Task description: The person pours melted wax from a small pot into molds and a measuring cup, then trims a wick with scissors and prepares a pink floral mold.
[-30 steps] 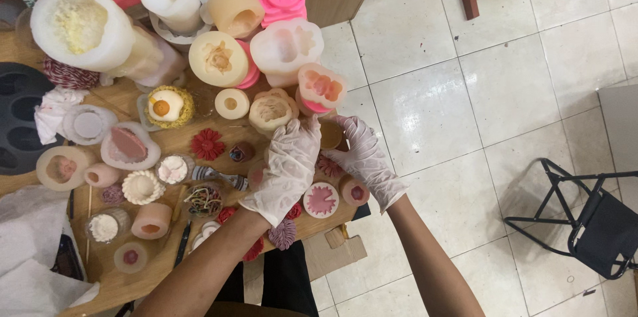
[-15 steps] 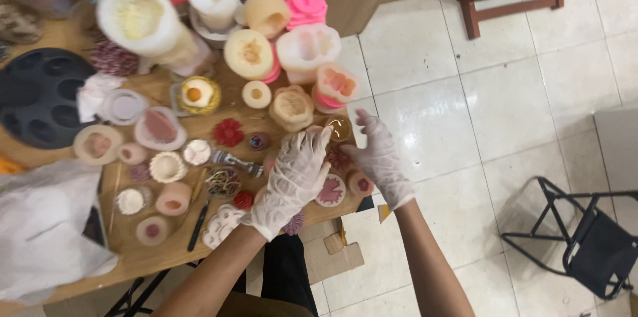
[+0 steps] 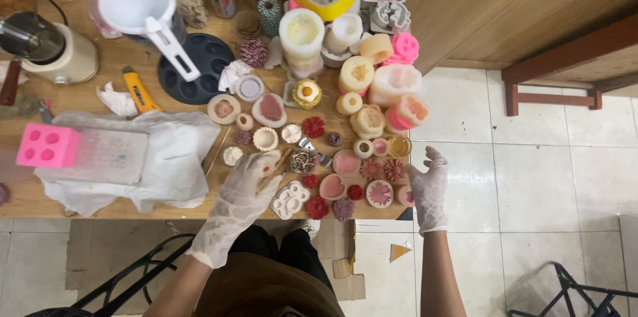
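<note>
1. On the wooden table (image 3: 80, 101), the left hand (image 3: 242, 187) rests among small silicone moulds (image 3: 290, 200), fingers loosely curled over a thin wooden stick (image 3: 274, 169); whether it grips the stick, I cannot tell.
2. Past the table's edge, the right hand (image 3: 428, 187) hovers spread and empty, beside a round pink mould (image 3: 379, 193).
3. Risk, as I judge it: these crowded pieces sit near the edge, so 1 careless sweep could knock some onto the tiled floor (image 3: 531, 184).
</note>
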